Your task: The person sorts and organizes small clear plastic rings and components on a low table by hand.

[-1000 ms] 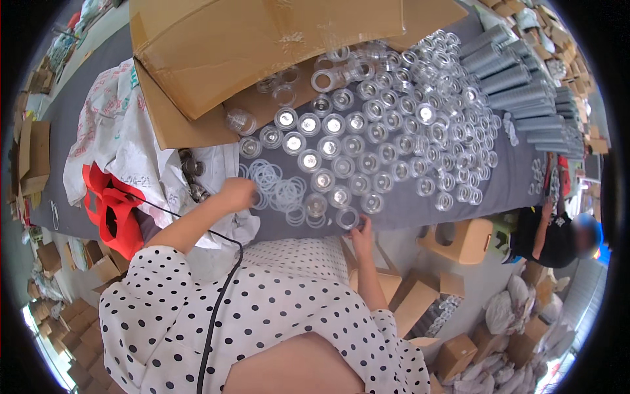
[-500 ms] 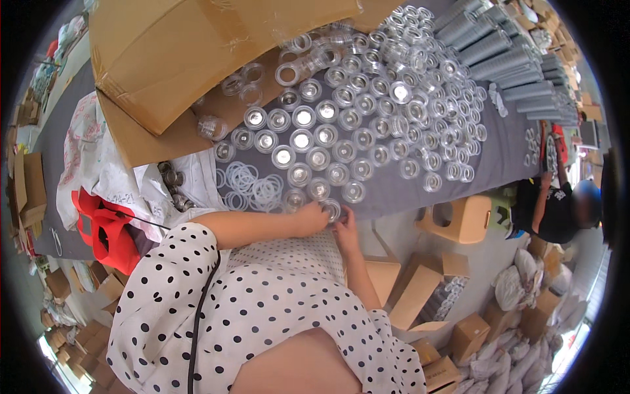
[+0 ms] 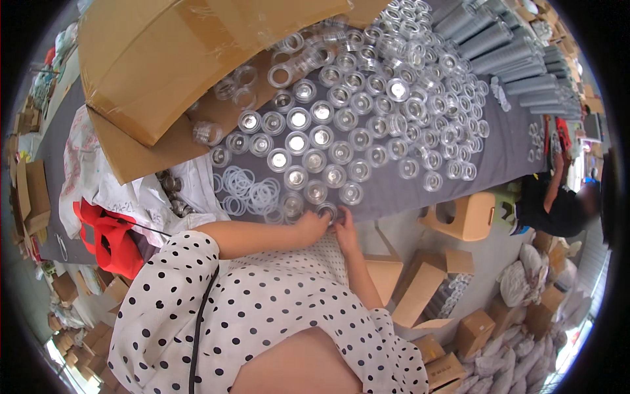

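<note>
Grey cloth-covered worktop (image 3: 420,197) carries everything. Big brown cardboard box (image 3: 164,59) lies tipped at its far left. Rows of clear round plastic lidded jars (image 3: 367,111) fill the middle. Both hands meet at the near edge: left hand (image 3: 312,226) and right hand (image 3: 344,226) pinch one small clear jar (image 3: 326,211) together. Risk: so near the edge, a slip could drop it to the floor.
</note>
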Demonstrator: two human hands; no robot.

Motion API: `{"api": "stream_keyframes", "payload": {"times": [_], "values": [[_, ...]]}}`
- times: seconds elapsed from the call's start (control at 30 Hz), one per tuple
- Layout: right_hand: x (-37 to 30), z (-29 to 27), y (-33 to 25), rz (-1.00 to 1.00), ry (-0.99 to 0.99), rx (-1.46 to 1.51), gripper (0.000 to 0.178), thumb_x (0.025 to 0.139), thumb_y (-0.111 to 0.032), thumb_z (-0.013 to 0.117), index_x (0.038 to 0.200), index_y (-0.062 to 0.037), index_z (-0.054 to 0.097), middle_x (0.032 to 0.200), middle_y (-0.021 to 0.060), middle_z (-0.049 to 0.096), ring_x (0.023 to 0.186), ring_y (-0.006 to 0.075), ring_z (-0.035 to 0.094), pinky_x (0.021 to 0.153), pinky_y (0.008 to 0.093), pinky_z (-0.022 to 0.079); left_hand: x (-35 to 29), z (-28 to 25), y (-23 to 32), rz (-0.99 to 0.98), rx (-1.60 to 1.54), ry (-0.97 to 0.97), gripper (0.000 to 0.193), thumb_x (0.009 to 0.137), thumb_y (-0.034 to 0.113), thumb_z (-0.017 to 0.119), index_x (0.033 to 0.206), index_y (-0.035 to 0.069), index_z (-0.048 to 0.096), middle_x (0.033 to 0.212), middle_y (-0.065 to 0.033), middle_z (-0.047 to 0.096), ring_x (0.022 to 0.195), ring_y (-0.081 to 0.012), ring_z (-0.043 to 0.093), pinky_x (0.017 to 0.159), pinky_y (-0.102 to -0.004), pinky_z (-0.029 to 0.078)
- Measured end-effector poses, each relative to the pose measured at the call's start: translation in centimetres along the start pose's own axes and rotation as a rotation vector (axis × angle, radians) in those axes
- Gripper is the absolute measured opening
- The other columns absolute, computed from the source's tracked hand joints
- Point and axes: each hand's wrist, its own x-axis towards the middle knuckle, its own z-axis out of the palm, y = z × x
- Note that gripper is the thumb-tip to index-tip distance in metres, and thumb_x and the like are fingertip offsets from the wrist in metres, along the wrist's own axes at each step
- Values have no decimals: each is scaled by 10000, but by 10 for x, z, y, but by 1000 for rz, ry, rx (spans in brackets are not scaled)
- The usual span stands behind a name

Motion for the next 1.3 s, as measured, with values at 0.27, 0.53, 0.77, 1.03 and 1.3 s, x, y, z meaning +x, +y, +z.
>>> {"api": "stream_keyframes", "payload": {"times": [0.27, 0.53, 0.77, 1.03, 1.3], "values": [[1, 2, -4, -23, 6, -30, 530, 711, 46, 408, 1226, -65, 353, 707, 64, 491, 589, 134, 498, 576, 261, 446, 14, -61, 0, 166, -29, -283, 272, 624, 126, 600, 865, -1, 607, 977, -161, 482, 660, -250, 598, 520, -371, 473], [7, 9, 20, 161, 160, 352, 577, 703, 14, 423, 1257, -90, 300, 807, 74, 489, 652, 151, 520, 570, 278, 475, -12, -86, -36, 63, -473, 74, 237, 691, 183, 560, 892, 59, 573, 897, -140, 528, 771, -302, 573, 600, -402, 479], [8, 14, 20, 241, 172, 516, 587, 735, -3, 420, 1279, -115, 232, 910, 124, 481, 703, 203, 575, 592, 309, 512, -80, -114, -187, -658, 30, 634, 361, 658, 121, 563, 1003, 41, 494, 1061, -179, 446, 910, -338, 489, 798, -453, 404], [4, 22, -1, 200, 195, 365, 580, 722, -57, 437, 1267, -138, 255, 824, 90, 540, 651, 170, 560, 547, 278, 476, -111, -100, -247, -1074, 13, 369, 629, 644, 202, 644, 1219, 212, 388, 1281, -187, 290, 1058, -352, 444, 896, -472, 346], [3, 23, -4, 174, 198, 301, 597, 713, -52, 434, 1275, -131, 249, 841, 91, 534, 661, 176, 563, 596, 286, 496, -108, -103, -250, -1058, -92, 550, 641, 631, 254, 663, 1209, 161, 402, 1262, -171, 314, 1134, -349, 372, 920, -493, 317]]}}
